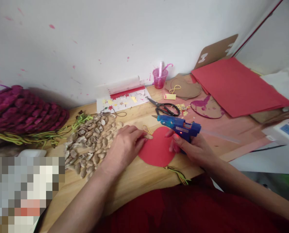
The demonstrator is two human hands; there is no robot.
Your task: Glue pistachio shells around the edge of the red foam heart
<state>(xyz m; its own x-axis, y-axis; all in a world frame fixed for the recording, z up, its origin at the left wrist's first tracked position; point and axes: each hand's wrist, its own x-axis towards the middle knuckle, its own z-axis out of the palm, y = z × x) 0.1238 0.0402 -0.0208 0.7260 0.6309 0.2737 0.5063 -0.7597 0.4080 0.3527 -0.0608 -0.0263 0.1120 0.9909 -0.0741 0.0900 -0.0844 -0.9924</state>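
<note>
Between the thumb and fingers of my left hand (129, 142) is a tan peanut shell (148, 137), at the upper left edge of a red paper disc (156, 152). The disc lies flat on the wooden table, with a yellow cord loop (147, 129) at its top and a yellow-green tassel (179, 174) below. My right hand (190, 147) grips a blue hot glue gun (178, 125) by its handle, over the disc's right side. Its nozzle points left and its small light glows. Left of my left hand spreads a pile of peanut shells (93, 142).
Black-handled scissors (167, 108) lie just beyond the glue gun. Behind stand a pink cup (159, 79) with a brush-like stick and a sheet (125, 102) with star confetti. Red sheets (238, 85) lie at right, a stack of magenta shell-covered pieces (23, 110) at left.
</note>
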